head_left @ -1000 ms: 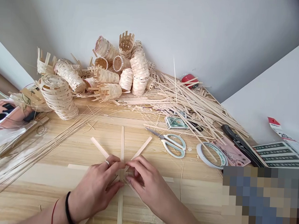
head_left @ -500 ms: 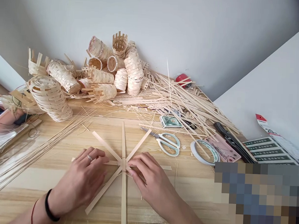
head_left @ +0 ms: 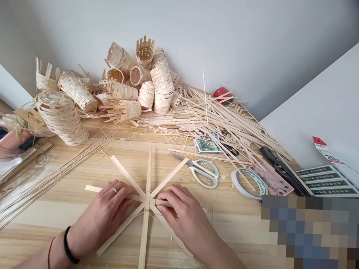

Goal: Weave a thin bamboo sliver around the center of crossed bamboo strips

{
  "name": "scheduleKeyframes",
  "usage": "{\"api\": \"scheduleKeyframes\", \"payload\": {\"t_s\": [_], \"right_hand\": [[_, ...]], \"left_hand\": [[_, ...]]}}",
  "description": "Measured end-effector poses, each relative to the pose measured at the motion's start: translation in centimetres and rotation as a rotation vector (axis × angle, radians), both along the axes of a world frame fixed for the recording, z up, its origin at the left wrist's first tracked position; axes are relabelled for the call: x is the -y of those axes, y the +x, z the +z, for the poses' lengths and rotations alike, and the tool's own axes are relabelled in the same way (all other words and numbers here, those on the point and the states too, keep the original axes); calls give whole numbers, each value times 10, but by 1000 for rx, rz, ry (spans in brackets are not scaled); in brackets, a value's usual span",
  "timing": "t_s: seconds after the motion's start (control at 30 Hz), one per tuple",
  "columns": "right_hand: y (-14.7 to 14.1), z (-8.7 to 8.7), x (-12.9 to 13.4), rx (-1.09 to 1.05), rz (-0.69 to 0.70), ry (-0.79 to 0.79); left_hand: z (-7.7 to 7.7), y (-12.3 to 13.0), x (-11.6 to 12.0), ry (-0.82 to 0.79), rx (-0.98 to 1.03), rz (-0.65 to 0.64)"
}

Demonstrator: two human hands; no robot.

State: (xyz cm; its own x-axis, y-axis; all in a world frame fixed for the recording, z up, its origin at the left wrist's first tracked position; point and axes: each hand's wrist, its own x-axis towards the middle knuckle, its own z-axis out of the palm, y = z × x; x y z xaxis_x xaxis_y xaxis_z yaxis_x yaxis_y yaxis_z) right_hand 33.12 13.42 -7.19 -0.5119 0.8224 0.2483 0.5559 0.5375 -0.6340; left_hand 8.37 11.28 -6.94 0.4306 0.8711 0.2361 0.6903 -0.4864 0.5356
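Flat pale strips (head_left: 147,199) cross at one centre and spread like a star on the wooden table, with thin strands around the crossing. My left hand (head_left: 106,208), wearing a ring, has its fingers closed on the strip pointing left, just beside the centre. On the other side, my right hand (head_left: 183,218) pinches the strip pointing right, its fingertips close to the crossing. The fingertips of my left hand are partly hidden behind its knuckles.
Woven baskets (head_left: 122,88) are piled at the back beside many loose strips (head_left: 233,125). White-handled scissors (head_left: 205,173), a tape roll (head_left: 249,182) and a black-handled tool (head_left: 282,168) lie right. Thin canes (head_left: 62,167) stretch across the left; a card box (head_left: 207,146) lies behind the scissors.
The star of strips has turned slightly, and its lower right arm now shows past my right hand. My left hand has shifted a little right and closed in. The whole view has shifted slightly.
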Motion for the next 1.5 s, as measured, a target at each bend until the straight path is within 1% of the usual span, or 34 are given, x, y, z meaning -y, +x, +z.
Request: {"api": "scheduleKeyframes", "payload": {"t_s": [0.13, 0.37, 0.53, 0.67, 0.73, 0.83, 1.0, 1.13, 1.33, 1.5], "right_hand": [[-2, -1, 2, -41, 9, -47], [-3, 1, 4, -122, 32, -131], [-4, -1, 5, -190, -19, -185], [-5, -3, 7, -257, -66, -200], [-5, -4, 8, -273, -75, -194], [-4, -4, 8, -291, -75, -187], [-5, -5, 8, -299, -65, -168], [-5, -5, 9, -297, -62, -152], [-6, -8, 10, -301, -58, -180], [-5, -4, 10, -277, -36, -217]], "left_hand": [[1, 3, 2, 9, 64, -38], [3, 2, 1, 55, 106, -52], [2, -1, 2, 187, 115, -6], [4, -2, 5, 252, 147, -12], [5, -2, 5, 238, 178, -6], [4, -4, 5, 176, 218, 4], [3, -5, 4, 103, 229, -3], [5, -5, 3, 74, 256, -5], [11, -1, 2, 43, 242, 15], [13, -3, 3, -14, 203, 48]]}}
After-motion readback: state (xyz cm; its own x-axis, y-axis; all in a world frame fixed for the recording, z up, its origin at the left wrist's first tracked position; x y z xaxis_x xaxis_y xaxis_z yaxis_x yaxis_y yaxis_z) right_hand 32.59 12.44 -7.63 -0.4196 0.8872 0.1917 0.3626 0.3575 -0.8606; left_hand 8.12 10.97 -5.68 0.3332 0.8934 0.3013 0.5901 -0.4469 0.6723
